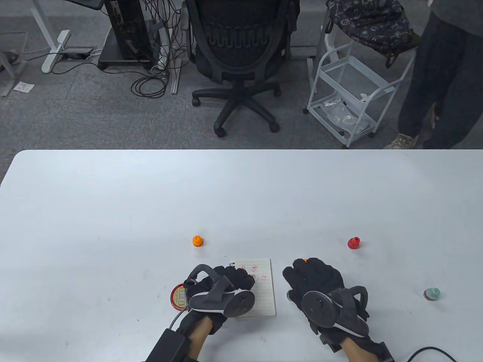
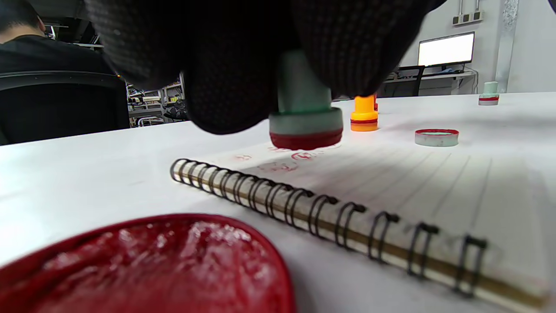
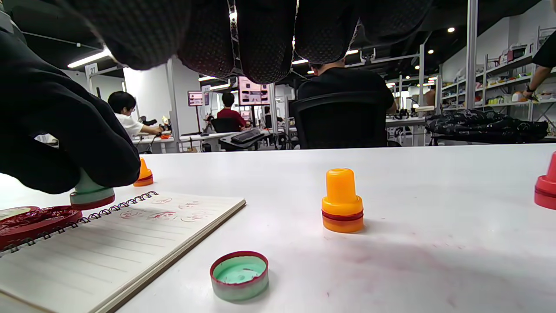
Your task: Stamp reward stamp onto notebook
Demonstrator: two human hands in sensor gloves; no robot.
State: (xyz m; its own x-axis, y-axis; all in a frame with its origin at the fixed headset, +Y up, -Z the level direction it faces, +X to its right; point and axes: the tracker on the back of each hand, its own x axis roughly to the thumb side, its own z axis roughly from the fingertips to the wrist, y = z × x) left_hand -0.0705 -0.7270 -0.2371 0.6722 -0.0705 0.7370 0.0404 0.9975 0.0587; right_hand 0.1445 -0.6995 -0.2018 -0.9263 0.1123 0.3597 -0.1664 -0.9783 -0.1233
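My left hand [image 1: 241, 281] grips a mint-green stamp [image 2: 305, 119] with a red inked base, held upright over the open spiral notebook [image 1: 260, 298]. The base is low over the lined page [image 2: 391, 178]; I cannot tell whether it touches. Several red prints [image 2: 299, 155] mark the page's far end. In the table view the hand hides the stamp. The right wrist view shows that hand [image 3: 65, 143] and stamp [image 3: 91, 194] by the spiral. My right hand [image 1: 313, 279] rests palm down beside the notebook, fingers relaxed, holding nothing.
A red ink pad [image 1: 177, 296] lies left of the notebook. The stamp's mint cap [image 3: 239, 275] lies open side up near an orange stamp [image 3: 342, 202] under my right fingers. Another orange stamp [image 1: 197, 240], a red one [image 1: 354, 243] and a green one [image 1: 431, 293] stand around.
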